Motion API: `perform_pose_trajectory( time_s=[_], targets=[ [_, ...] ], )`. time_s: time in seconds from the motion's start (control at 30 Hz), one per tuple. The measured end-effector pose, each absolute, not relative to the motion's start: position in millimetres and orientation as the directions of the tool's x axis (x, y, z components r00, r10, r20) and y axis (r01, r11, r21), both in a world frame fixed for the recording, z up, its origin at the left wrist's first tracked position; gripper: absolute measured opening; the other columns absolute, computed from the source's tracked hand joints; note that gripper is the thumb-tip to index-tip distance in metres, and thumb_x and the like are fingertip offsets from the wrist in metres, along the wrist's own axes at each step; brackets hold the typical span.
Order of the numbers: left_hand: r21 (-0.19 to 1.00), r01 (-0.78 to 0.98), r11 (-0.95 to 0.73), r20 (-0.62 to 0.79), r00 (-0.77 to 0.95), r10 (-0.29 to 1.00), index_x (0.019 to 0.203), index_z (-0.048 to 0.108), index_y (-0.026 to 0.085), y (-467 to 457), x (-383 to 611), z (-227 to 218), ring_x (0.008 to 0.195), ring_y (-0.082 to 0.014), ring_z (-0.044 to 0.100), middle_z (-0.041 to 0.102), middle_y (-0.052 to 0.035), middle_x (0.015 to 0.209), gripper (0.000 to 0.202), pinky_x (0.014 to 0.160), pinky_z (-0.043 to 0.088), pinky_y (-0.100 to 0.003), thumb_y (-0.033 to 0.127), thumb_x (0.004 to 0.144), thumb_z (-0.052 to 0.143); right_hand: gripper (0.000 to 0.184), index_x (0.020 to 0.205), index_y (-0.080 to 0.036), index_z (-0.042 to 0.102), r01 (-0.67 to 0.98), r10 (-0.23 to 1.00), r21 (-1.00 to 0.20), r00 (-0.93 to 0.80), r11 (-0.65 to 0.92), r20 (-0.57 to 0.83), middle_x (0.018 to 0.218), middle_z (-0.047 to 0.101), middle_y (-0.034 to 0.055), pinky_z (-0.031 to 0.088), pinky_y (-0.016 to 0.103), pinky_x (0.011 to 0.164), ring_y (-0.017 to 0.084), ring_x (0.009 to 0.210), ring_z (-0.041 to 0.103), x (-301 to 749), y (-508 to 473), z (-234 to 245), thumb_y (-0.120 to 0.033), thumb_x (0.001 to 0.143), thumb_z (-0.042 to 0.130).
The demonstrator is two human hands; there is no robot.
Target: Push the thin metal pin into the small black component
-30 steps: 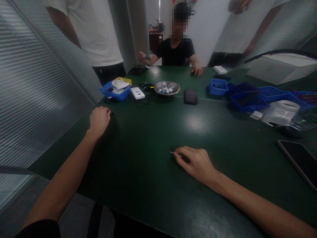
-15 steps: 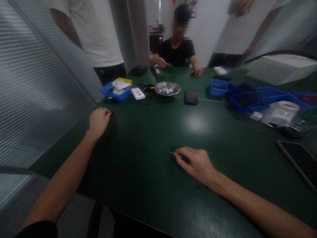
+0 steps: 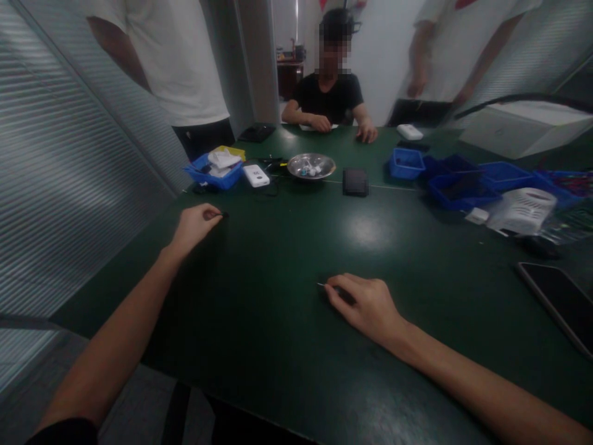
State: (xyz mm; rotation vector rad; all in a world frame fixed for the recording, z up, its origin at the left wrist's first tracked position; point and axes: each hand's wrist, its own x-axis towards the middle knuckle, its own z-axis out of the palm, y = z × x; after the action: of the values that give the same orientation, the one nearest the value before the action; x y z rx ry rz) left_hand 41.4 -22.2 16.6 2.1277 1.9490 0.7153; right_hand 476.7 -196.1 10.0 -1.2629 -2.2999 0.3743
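Note:
My left hand (image 3: 197, 222) is over the left side of the green table (image 3: 259, 278), thumb and fingers pinched on a small dark piece (image 3: 225, 214) too small to name. Nearer to me, my right hand (image 3: 364, 300) rests on the table, its thumb and forefinger closed on a thin, pale, pin-like piece (image 3: 320, 285) whose tip points left. The rest of that piece is hidden by the fingers. Beyond my left hand lie a white device (image 3: 256, 175) with a dark display and a blue bin (image 3: 227, 180) filled with white items.
A metal dish (image 3: 324, 175) with small white parts and a black square object (image 3: 356, 182) lie mid-table. On the right are blue bins (image 3: 407, 164), a white vented housing (image 3: 528, 207) and a phone (image 3: 558, 296). A person (image 3: 331, 99) sits opposite; two others stand.
My left hand has moved a little to the right with the dark piece. My right hand stays in place. Across the table, the seated person's hand has lowered to the tabletop.

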Motion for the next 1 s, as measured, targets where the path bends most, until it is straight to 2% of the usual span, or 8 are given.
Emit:
perform_pose_trajectory(
  time_s=[0.1,0.2,0.3,0.43,0.6,0.73,1.0],
  targets=[
    [0.509,0.789,-0.345,0.145,0.316,0.938,0.11,0.074,0.018,-44.0,100.1,22.1,0.091,-0.0213,0.067,0.072,-0.0078,0.105,0.024,0.078,0.05,-0.031,0.033,0.091,0.069,0.031,0.102,-0.019,0.074,0.719,0.858,-0.468,-0.423,0.514,0.293,0.086,0.076,0.0047,0.047,0.024,0.059,0.014,0.064,0.067,476.1,-194.9,11.1,-0.035,0.105,0.048],
    [0.631,0.561,-0.535,0.136,0.599,0.789,0.107,0.073,0.019,-78.3,166.2,23.1,0.092,-0.0193,0.065,0.07,-0.0072,0.108,0.019,0.078,0.05,-0.03,0.032,0.094,0.067,0.03,0.101,-0.02,0.075,0.725,0.868,-0.478,-0.389,0.495,0.309,0.086,0.076,0.0047,0.048,0.023,0.059,0.014,0.064,0.068,474.6,-193.5,12.1,-0.035,0.104,0.049],
    [0.717,0.375,-0.588,0.168,0.725,0.668,0.107,0.071,0.019,-110.2,210.9,20.6,0.094,-0.0181,0.063,0.069,-0.0061,0.106,0.015,0.082,0.05,-0.03,0.026,0.094,0.069,0.028,0.099,-0.02,0.074,0.728,0.871,-0.481,-0.373,0.488,0.319,0.083,0.075,0.0039,0.046,0.023,0.058,0.014,0.063,0.067,472.7,-192.4,12.2,-0.034,0.104,0.051],
    [0.747,0.322,-0.582,0.169,0.754,0.634,0.107,0.07,0.019,-127.6,223.4,16.6,0.099,-0.0197,0.062,0.067,-0.0062,0.105,0.015,0.087,0.049,-0.032,0.025,0.094,0.07,0.027,0.098,-0.02,0.074,0.723,0.864,-0.476,-0.392,0.501,0.314,0.083,0.075,0.004,0.046,0.024,0.058,0.014,0.063,0.067,471.3,-192.0,12.0,-0.034,0.104,0.052],
    [0.775,0.331,-0.538,0.152,0.729,0.667,0.121,0.066,0.02,-126.4,215.2,16.3,0.101,-0.0199,0.062,0.066,-0.0075,0.112,0.031,0.088,0.05,-0.033,0.023,0.091,0.072,0.026,0.097,-0.02,0.074,0.73,0.869,-0.473,-0.392,0.494,0.302,0.082,0.075,0.0035,0.045,0.024,0.057,0.014,0.061,0.066,471.4,-192.6,12.2,-0.034,0.103,0.052],
    [0.731,0.307,-0.609,0.192,0.764,0.616,0.116,0.07,0.021,-126.8,217.0,19.6,0.107,-0.022,0.059,0.067,-0.0073,0.11,0.022,0.094,0.047,-0.036,0.02,0.094,0.066,0.026,0.095,-0.021,0.075,0.745,0.875,-0.462,-0.382,0.481,0.296,0.08,0.073,0.0029,0.044,0.024,0.057,0.014,0.06,0.065,471.0,-193.0,12.3,-0.034,0.102,0.053],
    [0.702,0.299,-0.646,0.181,0.803,0.568,0.115,0.07,0.02,-126.9,219.0,19.3,0.106,-0.0225,0.058,0.068,-0.0074,0.109,0.019,0.094,0.045,-0.037,0.023,0.096,0.066,0.026,0.093,-0.021,0.074,0.751,0.87,-0.441,-0.402,0.492,0.285,0.077,0.072,0.0025,0.042,0.024,0.057,0.014,0.06,0.063,470.7,-192.6,10.9,-0.034,0.101,0.054]
  ],
)
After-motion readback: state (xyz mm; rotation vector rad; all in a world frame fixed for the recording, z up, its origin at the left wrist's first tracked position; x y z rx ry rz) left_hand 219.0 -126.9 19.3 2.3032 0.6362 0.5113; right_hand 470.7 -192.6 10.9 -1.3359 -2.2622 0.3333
